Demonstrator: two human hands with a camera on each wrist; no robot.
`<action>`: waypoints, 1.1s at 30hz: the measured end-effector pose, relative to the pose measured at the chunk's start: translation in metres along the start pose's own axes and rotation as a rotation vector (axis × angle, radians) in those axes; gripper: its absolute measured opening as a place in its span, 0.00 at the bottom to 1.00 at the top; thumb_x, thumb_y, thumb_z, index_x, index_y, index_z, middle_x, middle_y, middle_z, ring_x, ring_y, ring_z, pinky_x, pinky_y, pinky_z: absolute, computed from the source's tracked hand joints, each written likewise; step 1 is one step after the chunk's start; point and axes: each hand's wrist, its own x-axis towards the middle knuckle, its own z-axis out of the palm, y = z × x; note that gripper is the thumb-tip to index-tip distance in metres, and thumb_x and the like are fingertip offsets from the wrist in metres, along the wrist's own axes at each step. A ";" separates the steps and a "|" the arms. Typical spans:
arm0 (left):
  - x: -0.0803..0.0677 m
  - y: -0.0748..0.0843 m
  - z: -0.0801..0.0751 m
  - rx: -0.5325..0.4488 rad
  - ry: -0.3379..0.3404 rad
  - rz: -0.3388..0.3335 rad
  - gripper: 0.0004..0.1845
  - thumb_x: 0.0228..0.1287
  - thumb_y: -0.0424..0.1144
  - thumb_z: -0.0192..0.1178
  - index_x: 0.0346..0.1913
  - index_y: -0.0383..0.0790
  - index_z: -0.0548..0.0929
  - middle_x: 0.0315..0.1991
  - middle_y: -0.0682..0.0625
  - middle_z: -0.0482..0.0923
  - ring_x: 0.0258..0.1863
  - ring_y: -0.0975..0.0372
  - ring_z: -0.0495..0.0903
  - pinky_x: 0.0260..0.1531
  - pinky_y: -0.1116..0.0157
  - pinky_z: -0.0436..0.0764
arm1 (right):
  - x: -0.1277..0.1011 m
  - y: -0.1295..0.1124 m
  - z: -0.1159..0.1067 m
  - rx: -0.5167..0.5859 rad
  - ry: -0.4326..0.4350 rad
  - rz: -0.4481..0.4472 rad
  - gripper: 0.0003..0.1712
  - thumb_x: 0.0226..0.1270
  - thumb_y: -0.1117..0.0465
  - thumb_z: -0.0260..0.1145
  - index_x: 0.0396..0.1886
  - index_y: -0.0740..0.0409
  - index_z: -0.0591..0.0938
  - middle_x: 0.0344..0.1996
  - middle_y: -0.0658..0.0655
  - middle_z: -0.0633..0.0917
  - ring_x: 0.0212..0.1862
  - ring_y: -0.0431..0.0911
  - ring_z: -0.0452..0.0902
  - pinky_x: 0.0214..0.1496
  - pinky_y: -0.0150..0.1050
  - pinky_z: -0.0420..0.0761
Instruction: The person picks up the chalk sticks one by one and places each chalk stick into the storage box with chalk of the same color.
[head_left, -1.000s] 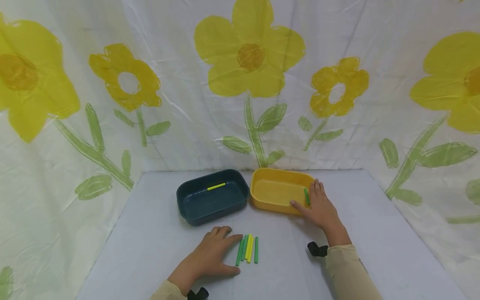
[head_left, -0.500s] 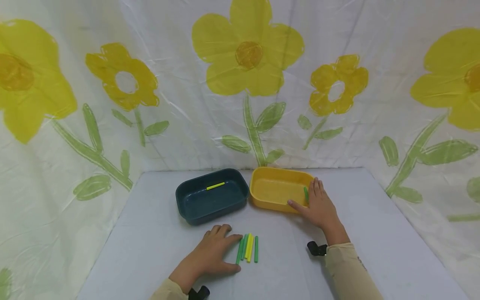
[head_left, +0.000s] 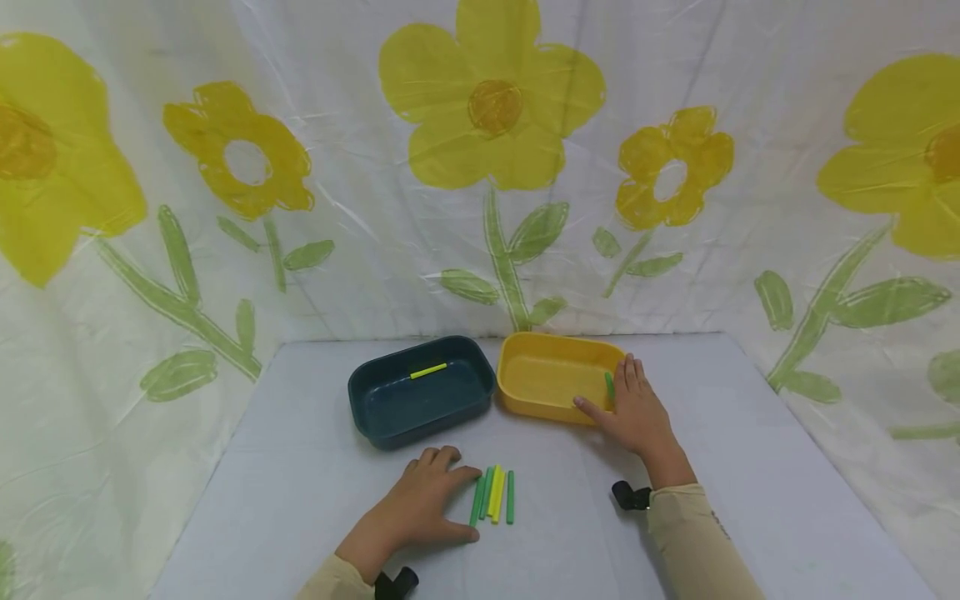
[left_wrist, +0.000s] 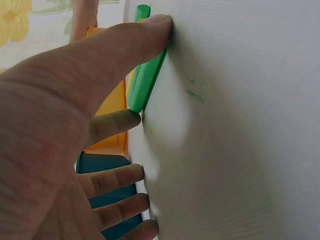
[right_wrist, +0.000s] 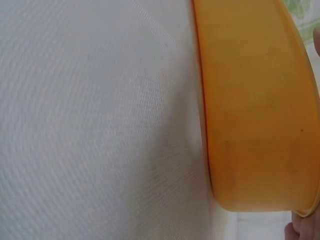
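two trays (head_left: 408, 410), four green sticks (head_left: 511, 498), three yellow sticks (head_left: 498, 497), two hands (head_left: 422, 506)

My head view looks forward and down from above, wide enough for the whole width of the flowered cloth's (head_left: 360, 275) foot behind the bench (head_left: 570, 517). The left wrist view sits close behind my left grip (head_left: 423, 504) and peers low across the bench, turned on its side so the bench fills the right. It shares the green stick (left_wrist: 146, 82), yellow box (head_left: 543, 409), blue box (head_left: 435, 425) and cloth with my head view. The right wrist view, also sideways, faces the yellow box's outer wall up close; my right grip (head_left: 637, 417) just enters its right edge. My head view sees inside that box.
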 end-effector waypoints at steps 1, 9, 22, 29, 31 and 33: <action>0.000 0.000 0.000 -0.001 0.003 0.001 0.43 0.52 0.69 0.77 0.70 0.56 0.81 0.71 0.44 0.73 0.69 0.47 0.71 0.68 0.39 0.75 | 0.000 0.000 0.000 -0.001 0.000 0.001 0.74 0.69 0.16 0.50 0.84 0.74 0.40 0.86 0.72 0.37 0.87 0.67 0.32 0.85 0.67 0.47; 0.000 -0.001 0.000 -0.006 0.010 -0.011 0.43 0.51 0.70 0.77 0.69 0.56 0.82 0.71 0.44 0.73 0.71 0.47 0.70 0.70 0.40 0.74 | 0.000 0.000 -0.001 -0.004 0.000 0.001 0.74 0.69 0.16 0.50 0.84 0.75 0.39 0.86 0.72 0.37 0.87 0.67 0.32 0.85 0.67 0.47; 0.000 -0.003 0.002 -0.028 0.036 -0.009 0.43 0.49 0.70 0.78 0.66 0.51 0.83 0.68 0.46 0.76 0.68 0.48 0.72 0.69 0.41 0.75 | 0.000 0.000 0.001 -0.024 0.001 0.004 0.76 0.67 0.15 0.50 0.84 0.75 0.41 0.85 0.73 0.38 0.87 0.67 0.34 0.86 0.65 0.49; 0.001 -0.005 0.004 -0.053 0.055 -0.002 0.45 0.50 0.71 0.77 0.67 0.49 0.83 0.65 0.51 0.79 0.65 0.53 0.75 0.69 0.45 0.77 | 0.000 0.000 0.000 -0.033 0.004 0.001 0.75 0.68 0.16 0.50 0.84 0.76 0.42 0.85 0.74 0.40 0.87 0.68 0.34 0.86 0.66 0.48; 0.001 -0.006 0.004 -0.066 0.059 -0.002 0.45 0.50 0.71 0.77 0.67 0.49 0.82 0.65 0.51 0.79 0.65 0.54 0.76 0.69 0.45 0.78 | 0.000 0.000 0.001 -0.036 0.005 0.002 0.75 0.68 0.16 0.50 0.84 0.76 0.42 0.85 0.74 0.40 0.87 0.68 0.34 0.86 0.65 0.48; 0.001 -0.006 0.003 -0.079 0.072 -0.002 0.44 0.50 0.70 0.77 0.67 0.49 0.82 0.64 0.51 0.79 0.65 0.54 0.77 0.68 0.46 0.78 | 0.000 -0.001 0.001 -0.033 0.006 0.004 0.75 0.68 0.15 0.50 0.84 0.76 0.42 0.85 0.73 0.40 0.87 0.68 0.34 0.86 0.65 0.48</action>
